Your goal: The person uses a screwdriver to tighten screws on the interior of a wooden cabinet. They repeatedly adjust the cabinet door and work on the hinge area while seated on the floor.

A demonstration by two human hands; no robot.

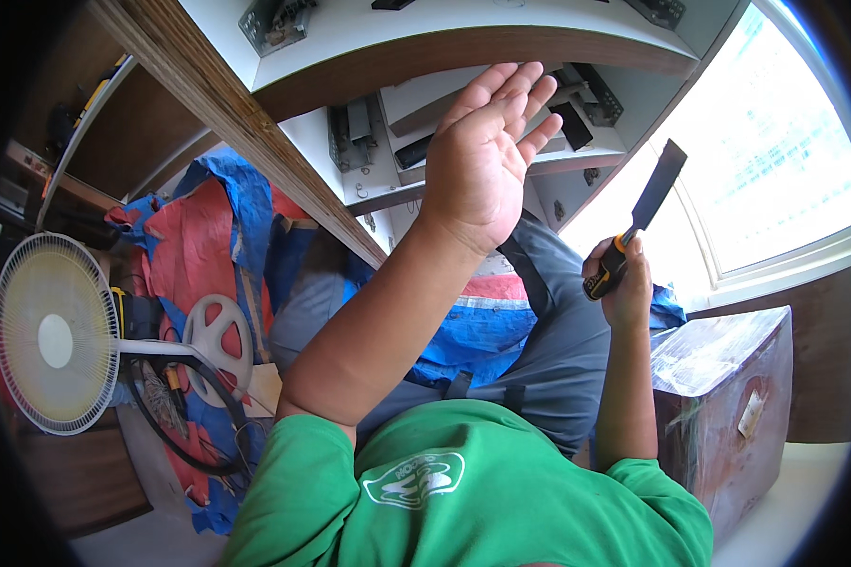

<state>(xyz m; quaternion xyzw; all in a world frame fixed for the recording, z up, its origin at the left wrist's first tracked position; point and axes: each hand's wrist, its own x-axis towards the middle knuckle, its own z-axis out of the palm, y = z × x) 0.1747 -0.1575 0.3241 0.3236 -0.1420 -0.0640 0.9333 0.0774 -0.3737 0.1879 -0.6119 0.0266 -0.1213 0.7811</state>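
Note:
My left hand (487, 156) is raised in front of the cabinet, palm turned up and fingers stretched out, with nothing in it. Its fingertips overlap the brown front edge (378, 80) of a shelf; whether they touch it I cannot tell. At the right, my right hand (631, 293) is closed around the black and yellow handle of a chisel (659, 184). The chisel's wide dark blade points up, tilted a little to the right, before the bright window.
Metal brackets (350, 132) and loose dark pieces lie on the cabinet shelves. A white fan (57, 335) lies at the left by a blue and red tarp (194, 236). A plastic-wrapped box (728, 406) stands at the right below the window (775, 142).

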